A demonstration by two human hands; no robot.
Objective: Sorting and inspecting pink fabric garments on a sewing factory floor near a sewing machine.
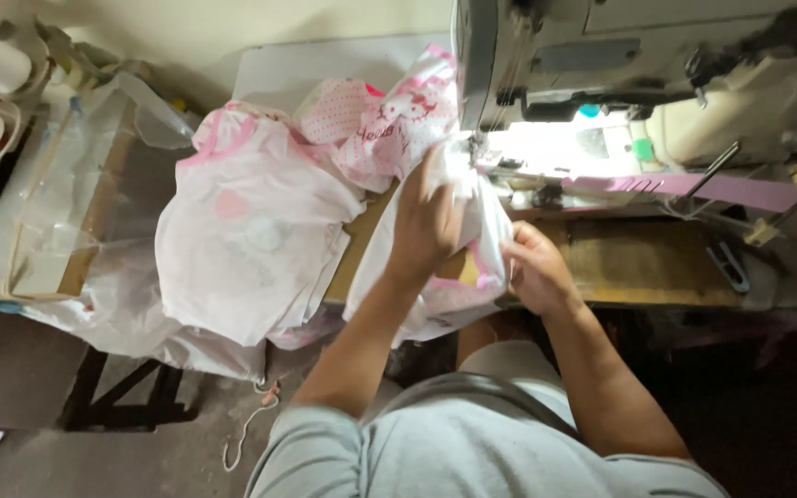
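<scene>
Gripping a white garment piece with pink trim (pixel 472 231) at the needle of a sewing machine (pixel 601 83), the left hand (pixel 426 226) clutches its upper folds while the right hand (pixel 532 267) pinches its lower edge. A heap of pink-and-white fabric (pixel 251 231) lies just left on the wooden worktop (pixel 638 267).

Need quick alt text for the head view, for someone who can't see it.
Seen from above, a person's left hand and right hand grip white and pink fabric at the needle of a sewing machine. More sewn pieces lie piled to the left.
</scene>
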